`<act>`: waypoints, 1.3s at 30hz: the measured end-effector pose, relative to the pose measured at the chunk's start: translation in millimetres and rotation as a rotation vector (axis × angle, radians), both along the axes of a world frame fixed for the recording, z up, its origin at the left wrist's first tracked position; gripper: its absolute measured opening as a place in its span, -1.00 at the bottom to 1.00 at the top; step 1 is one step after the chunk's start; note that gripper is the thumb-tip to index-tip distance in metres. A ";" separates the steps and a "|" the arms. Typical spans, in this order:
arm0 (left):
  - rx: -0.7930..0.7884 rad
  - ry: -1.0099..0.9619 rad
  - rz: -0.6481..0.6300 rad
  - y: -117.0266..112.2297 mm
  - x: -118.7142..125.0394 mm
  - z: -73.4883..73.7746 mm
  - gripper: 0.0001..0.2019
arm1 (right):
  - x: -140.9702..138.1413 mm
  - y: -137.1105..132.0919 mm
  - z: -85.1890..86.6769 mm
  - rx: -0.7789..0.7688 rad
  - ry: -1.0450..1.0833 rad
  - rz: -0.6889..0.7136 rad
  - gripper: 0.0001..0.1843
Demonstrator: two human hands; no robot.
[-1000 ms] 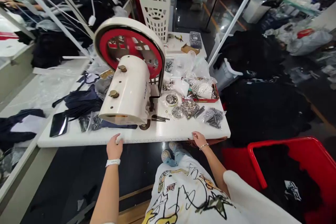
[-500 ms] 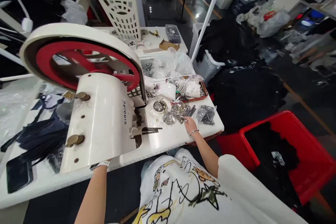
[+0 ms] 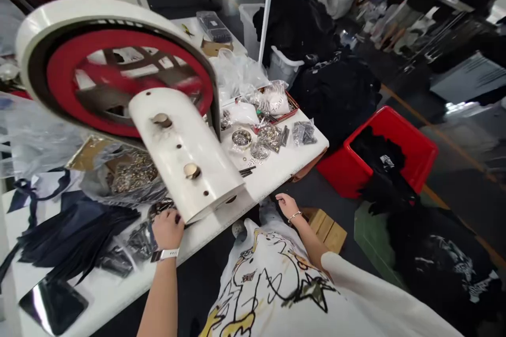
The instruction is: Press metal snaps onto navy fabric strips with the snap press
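Dark cloth strips (image 3: 79,231) lie in a loose pile at the lower left of the frame, and none of them looks clearly finished. I can't tell how many are done or how many are left. Lots of small metal bits sit in a big bag (image 3: 134,174) left of the middle and in little bags (image 3: 269,139) right of the middle, so it seems there is plenty left to use. The big white machine (image 3: 193,158) takes up the upper left and middle, and its body hides whatever may be on its far side. The left hand (image 3: 168,229) is low, left of the middle, right beside the machine's near end. Its fingers are bent, and I can't tell if they hold anything. The cloth strips are to its left, near but not touching. The right hand (image 3: 288,205) is just below the middle, in front of the counter (image 3: 272,174) and over its near edge in the view. Its fingers curl a bit; I see nothing in them, but something tiny could be hidden. The two hands are well apart.
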State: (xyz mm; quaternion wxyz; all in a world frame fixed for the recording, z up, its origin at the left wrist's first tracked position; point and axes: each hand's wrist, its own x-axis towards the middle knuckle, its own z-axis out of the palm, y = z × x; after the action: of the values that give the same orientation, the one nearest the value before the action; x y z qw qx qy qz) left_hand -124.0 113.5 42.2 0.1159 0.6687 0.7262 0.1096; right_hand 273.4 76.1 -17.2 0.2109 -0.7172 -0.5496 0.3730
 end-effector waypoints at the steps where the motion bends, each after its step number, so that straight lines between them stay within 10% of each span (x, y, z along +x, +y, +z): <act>1: 0.011 -0.015 0.001 -3.6 -2.5 -0.5 -0.80 | -13.9 -9.1 1.6 -0.014 0.027 0.042 -0.84; 10: 0.098 -0.369 -0.030 -58.2 -11.0 49.7 -0.77 | -116.5 -9.6 46.0 -0.049 0.309 0.445 -0.74; 16: 0.020 -0.671 -0.008 -89.1 23.4 88.6 -0.76 | -180.6 -2.5 104.1 -0.050 0.605 0.710 -0.24; 24: -0.184 -1.054 0.051 -98.6 45.4 114.9 -0.75 | -180.1 -15.7 135.6 -0.192 0.799 0.918 0.04; 31: -0.205 -0.797 -0.330 -89.5 44.4 136.4 -0.83 | -167.9 3.5 139.6 -0.135 1.026 0.920 -0.01; 39: 0.410 -0.114 -0.619 -87.2 63.8 154.9 -0.76 | -159.3 16.8 181.9 0.355 0.556 1.054 -0.54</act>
State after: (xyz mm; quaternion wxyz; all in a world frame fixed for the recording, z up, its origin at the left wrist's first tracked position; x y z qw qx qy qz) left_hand -60.2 26.3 197.2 0.0473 0.8588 0.4449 0.2495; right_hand 114.0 92.9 164.7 0.2497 -0.1794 -0.8078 0.5029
